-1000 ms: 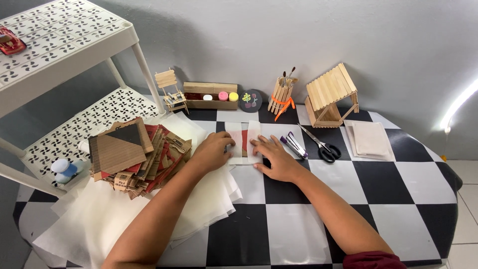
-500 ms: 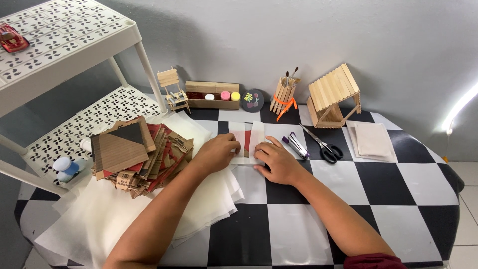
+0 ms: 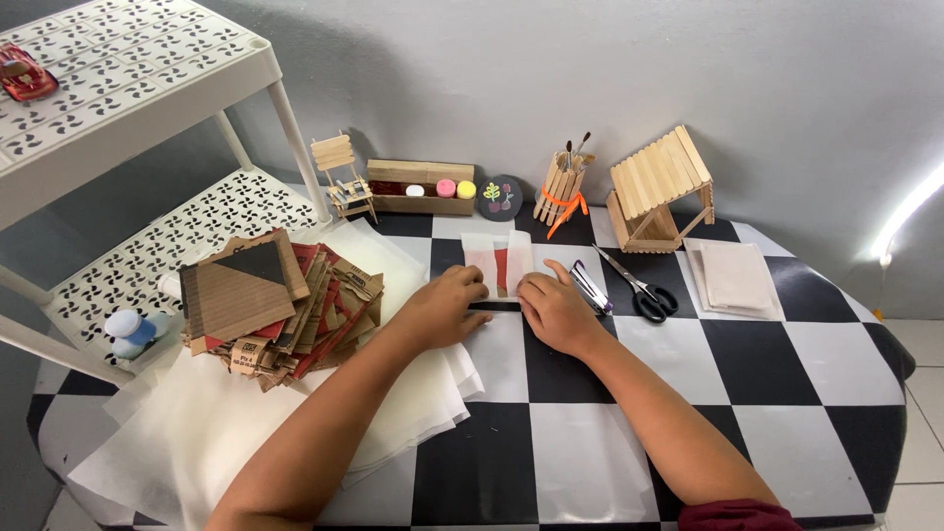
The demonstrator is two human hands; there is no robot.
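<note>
Hands [image 3: 447, 307] unmoved, paper piece [image 3: 500, 264] part-covered

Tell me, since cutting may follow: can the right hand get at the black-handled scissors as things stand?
Probably yes. The right hand rests on the paper piece, and the black-handled scissors lie just beside it on the checkered table, with only a small stapler between.

Lower right: bare checkered table [image 3: 747, 393] is lying open.
Left: cardboard pile [image 3: 275, 305] and paper sheets [image 3: 197, 442] are crowding the way.
Top: paint tray [image 3: 421, 187], brush holder [image 3: 560, 192] and stick house [image 3: 661, 192] are lining the wall.
Centre right: scissors [image 3: 637, 287] are lying beside the right hand [image 3: 556, 313].
</note>
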